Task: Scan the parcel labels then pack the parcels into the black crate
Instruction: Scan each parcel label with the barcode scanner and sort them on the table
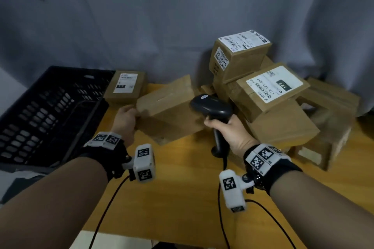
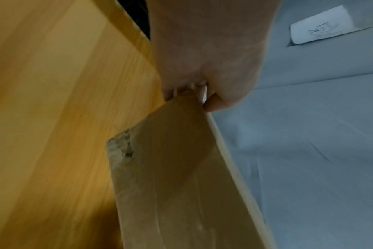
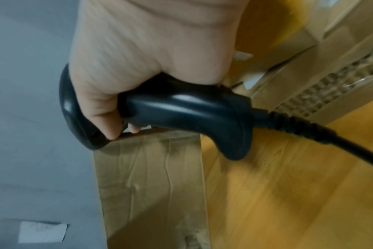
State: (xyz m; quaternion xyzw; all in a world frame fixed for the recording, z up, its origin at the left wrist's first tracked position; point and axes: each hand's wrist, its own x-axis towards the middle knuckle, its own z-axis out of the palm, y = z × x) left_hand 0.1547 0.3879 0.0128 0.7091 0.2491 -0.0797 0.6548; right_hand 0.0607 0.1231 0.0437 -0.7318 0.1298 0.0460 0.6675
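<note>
Nearest the camera, two forearms wearing marker-tagged wrist cameras reach over the yellow wooden surface (image 1: 182, 198). The right hand (image 1: 228, 133) is wrapped around the handle of a black corded scanner (image 1: 210, 105), its head angled toward a plain brown parcel (image 1: 170, 111). The left hand (image 1: 125, 121) grips that parcel's near-left corner and tips it, apparently to find a label, since the faces in view are blank. Left of it stands the black crate (image 1: 46, 111), seemingly empty, with a labelled parcel (image 1: 126, 86) just beside its far corner. Behind, a heap of parcels (image 1: 283, 95) waits; one label (image 1: 221, 58) reads "55-3-4316", another (image 1: 275, 85) "122" and "122-122-C07". A grey curtain (image 1: 162, 16) backs the scene.
</note>
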